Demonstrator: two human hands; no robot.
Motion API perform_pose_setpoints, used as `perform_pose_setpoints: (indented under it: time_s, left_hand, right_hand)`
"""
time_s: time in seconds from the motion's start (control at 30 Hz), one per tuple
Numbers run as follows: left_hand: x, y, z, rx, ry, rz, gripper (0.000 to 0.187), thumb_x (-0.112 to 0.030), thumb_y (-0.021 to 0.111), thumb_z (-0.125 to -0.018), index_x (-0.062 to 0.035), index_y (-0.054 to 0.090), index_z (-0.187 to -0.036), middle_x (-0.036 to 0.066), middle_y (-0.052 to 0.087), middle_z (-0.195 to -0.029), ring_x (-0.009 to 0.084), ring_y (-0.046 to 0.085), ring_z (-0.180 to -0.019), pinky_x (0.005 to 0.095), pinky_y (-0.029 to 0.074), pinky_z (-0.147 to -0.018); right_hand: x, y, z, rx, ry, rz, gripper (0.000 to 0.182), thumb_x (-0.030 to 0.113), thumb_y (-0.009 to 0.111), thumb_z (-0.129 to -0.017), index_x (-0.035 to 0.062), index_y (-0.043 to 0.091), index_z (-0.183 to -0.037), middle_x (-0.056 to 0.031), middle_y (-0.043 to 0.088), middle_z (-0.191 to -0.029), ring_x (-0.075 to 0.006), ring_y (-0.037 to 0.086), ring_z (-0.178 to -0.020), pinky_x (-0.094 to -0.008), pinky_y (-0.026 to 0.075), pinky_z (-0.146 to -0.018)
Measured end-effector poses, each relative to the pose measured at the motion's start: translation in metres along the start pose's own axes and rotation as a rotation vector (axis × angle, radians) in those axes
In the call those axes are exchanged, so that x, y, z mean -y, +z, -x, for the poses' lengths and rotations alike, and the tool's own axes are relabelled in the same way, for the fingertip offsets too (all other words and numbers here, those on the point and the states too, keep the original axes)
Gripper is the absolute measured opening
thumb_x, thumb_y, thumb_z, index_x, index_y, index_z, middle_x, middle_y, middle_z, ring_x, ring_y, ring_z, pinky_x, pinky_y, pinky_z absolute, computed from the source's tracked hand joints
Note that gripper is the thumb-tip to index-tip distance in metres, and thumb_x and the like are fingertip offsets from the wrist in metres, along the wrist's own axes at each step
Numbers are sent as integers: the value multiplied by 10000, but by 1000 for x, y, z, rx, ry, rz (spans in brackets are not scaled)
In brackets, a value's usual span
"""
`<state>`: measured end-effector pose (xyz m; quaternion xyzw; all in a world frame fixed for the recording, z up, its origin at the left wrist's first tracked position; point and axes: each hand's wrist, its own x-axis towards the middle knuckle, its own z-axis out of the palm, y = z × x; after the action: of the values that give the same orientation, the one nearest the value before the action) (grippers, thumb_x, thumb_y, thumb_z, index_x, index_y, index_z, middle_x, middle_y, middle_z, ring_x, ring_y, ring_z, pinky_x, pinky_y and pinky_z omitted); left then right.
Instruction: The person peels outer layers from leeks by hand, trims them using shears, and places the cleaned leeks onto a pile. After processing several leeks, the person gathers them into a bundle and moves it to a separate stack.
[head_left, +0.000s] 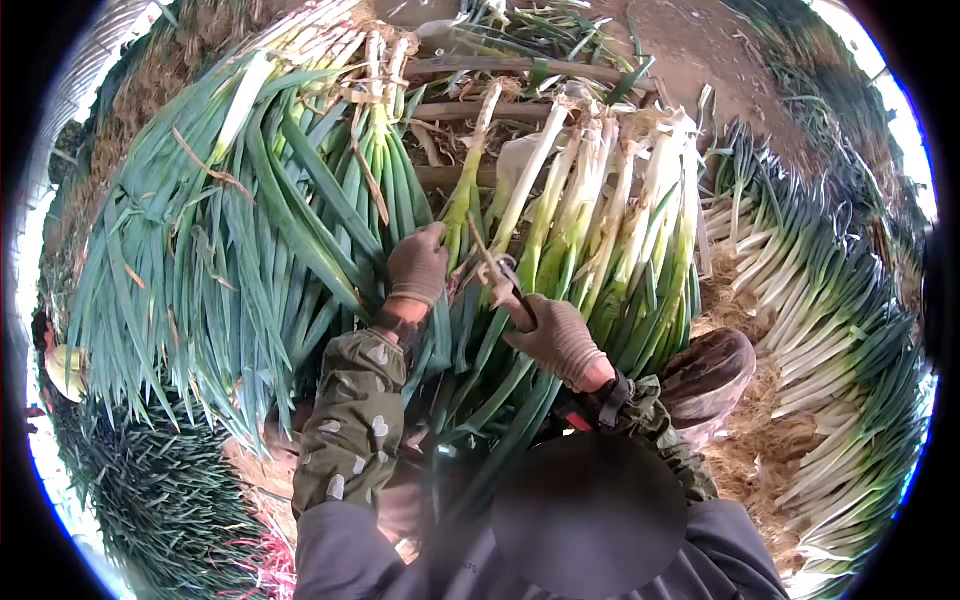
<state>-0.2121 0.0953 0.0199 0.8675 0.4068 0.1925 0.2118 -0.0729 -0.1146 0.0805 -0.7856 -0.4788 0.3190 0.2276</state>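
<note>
Left hand [417,262] — gloved, fingers curled at the side of a single leek [463,205]. Whether they close on the stalk cannot be told; the back of the hand hides the contact.

Right hand [556,338] — gloved, closed round the dark handle of a tool [518,300], its head angled up and inward. A dry strip [487,258] lies across the head; whether it is caught there is unclear.

The leek stands between the two hands, root end up near the slats [520,68], leaves running down toward the lap. This placing probably keeps its pale shank exposed and within reach of both hands.

Right cluster [590,190] and left pile [200,230] flank it, roots also pointing away from the person. The slats seem to prop the root ends, likely so the stalks lie aligned and loose leaves fall downward.

More leeks lie in a ground row [830,370] at far right, beyond the knee [710,365]; their shared direction suggests deliberate ordering.
</note>
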Motion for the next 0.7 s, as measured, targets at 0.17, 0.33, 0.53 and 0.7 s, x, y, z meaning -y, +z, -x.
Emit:
perform_pose_setpoints:
  time_s: [0.17,0.33,0.53,0.7]
  left_hand:
    - [-5,12,-22,37,-38,-56,326,-209,672,-823,-93,711,-1125,199,703,-1055,399,668,-973,488,533,-836]
    - [-13,14,-44,47,-95,-76,299,-226,698,-828,-52,701,-1070,229,691,-992,433,651,-942,523,515,-812]
    - [-9,26,-57,134,-160,-245,341,-300,760,-825,-58,716,-1062,204,723,-950,378,709,-932,469,565,-796]
    - [-14,24,-67,226,-219,-312,408,-358,776,-825,-38,717,-1073,191,741,-994,355,726,-976,449,586,-821]
  right_hand:
    - [5,5,-12,2,-1,97,376,355,747,-764,12,615,-843,-229,660,-776,-439,657,-796,-507,522,-726]
    - [9,10,-35,-13,51,138,394,366,729,-778,-1,641,-890,-249,681,-835,-447,667,-848,-509,533,-767]
    - [15,11,-61,-59,76,160,382,354,715,-788,-6,654,-901,-259,683,-855,-450,665,-876,-508,529,-806]
    - [21,4,-83,-46,109,155,379,353,736,-779,-7,686,-884,-265,688,-878,-441,672,-901,-496,528,-808]
